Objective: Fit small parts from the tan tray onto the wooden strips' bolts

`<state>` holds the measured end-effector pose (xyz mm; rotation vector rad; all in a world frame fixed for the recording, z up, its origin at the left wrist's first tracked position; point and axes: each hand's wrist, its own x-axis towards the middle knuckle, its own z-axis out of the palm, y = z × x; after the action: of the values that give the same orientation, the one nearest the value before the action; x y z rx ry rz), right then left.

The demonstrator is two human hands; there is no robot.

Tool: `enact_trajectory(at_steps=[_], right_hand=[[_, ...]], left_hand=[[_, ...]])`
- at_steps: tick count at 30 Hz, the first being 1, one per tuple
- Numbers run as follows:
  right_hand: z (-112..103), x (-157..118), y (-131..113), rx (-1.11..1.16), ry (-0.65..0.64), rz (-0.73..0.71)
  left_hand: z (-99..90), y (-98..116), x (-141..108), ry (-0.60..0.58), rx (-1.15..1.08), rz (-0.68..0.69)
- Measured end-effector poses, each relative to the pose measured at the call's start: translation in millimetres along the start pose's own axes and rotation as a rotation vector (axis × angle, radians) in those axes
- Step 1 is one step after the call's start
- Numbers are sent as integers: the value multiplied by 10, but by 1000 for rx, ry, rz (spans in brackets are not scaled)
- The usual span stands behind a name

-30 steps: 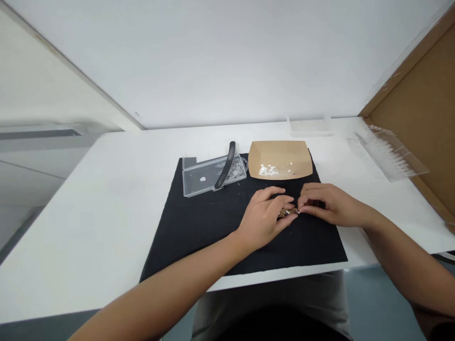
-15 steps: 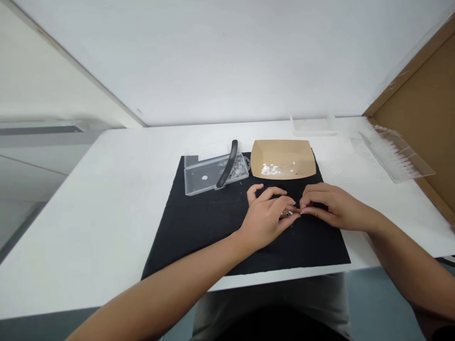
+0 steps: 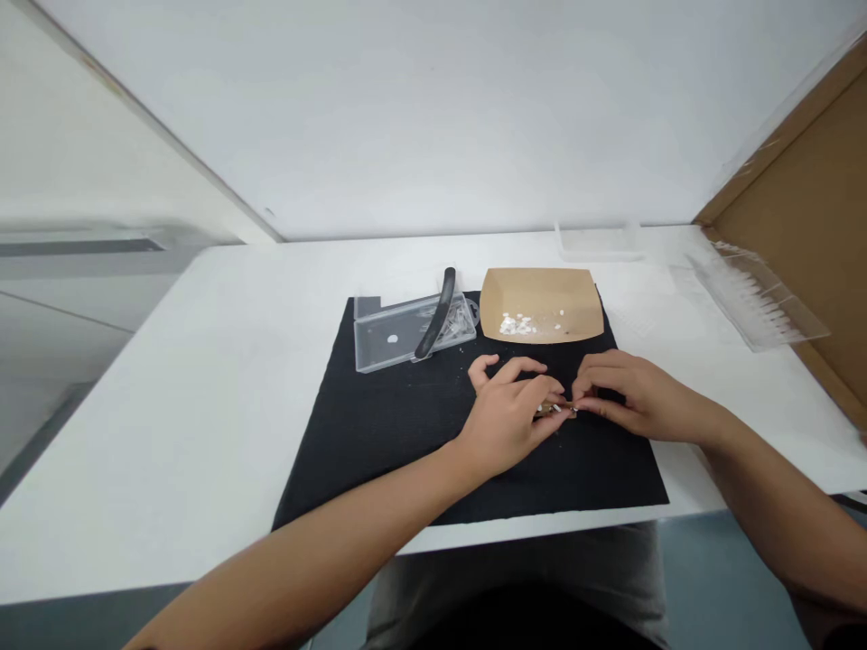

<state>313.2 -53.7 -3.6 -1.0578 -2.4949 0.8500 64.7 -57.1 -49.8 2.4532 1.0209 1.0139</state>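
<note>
Over the black mat (image 3: 379, 451), my left hand (image 3: 508, 415) pinches a small brown strip-like piece (image 3: 545, 410) with white bits on it. Thumb and index finger grip it, while the other fingers are lifted and bent. From the right, my right hand (image 3: 619, 393) meets the same piece at its end, thumb and fingertips pressed together. What lies between the right fingertips is too small to make out. Just behind the hands stands a tan paper tray (image 3: 542, 293) with small white flakes (image 3: 518, 323) along its near side.
Left of the tray lies a clear plastic case (image 3: 379, 343) holding small clear pieces (image 3: 457, 323). A curved black bar (image 3: 437, 316) rests across it. Farther right are a clear rack of white tips (image 3: 745, 293) and a shallow clear tray (image 3: 600, 244). A cardboard panel (image 3: 799, 208) borders the right.
Both hands stay in nearly the same place. A little more of the brown piece's end shows between the fingertips. The whole view has shifted very slightly.
</note>
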Motion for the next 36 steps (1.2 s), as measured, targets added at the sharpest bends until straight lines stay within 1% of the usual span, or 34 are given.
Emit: enact_trajectory(at_steps=[3,6,8,12,15,19,23,28,33,36], right_hand=[[0,1,-8,-1,9,4],[-5,-1,-23,5,19,10],[-8,-3,-32,4,20,14],[12,6,-39,-5,28,7],[56,28,-32,8,32,-12],[134,55,-26,32,47,-25],[195,72,-31,33,61,-44],[227,81,-16,16,76,-72],[252,74,-18,-13,79,-101],[254,60,-47,-22,106,-103]], left_hand=[[2,-6,2,-11,13,-11],[4,-13,8,15,26,14],[-7,-3,13,53,54,65],[-73,73,18,159,184,227],[-131,142,16,185,255,273],[-164,171,10,141,273,264],[-132,141,-13,105,239,210],[-84,107,-41,109,167,148],[-85,89,-47,70,136,124],[-83,73,-45,51,114,106]])
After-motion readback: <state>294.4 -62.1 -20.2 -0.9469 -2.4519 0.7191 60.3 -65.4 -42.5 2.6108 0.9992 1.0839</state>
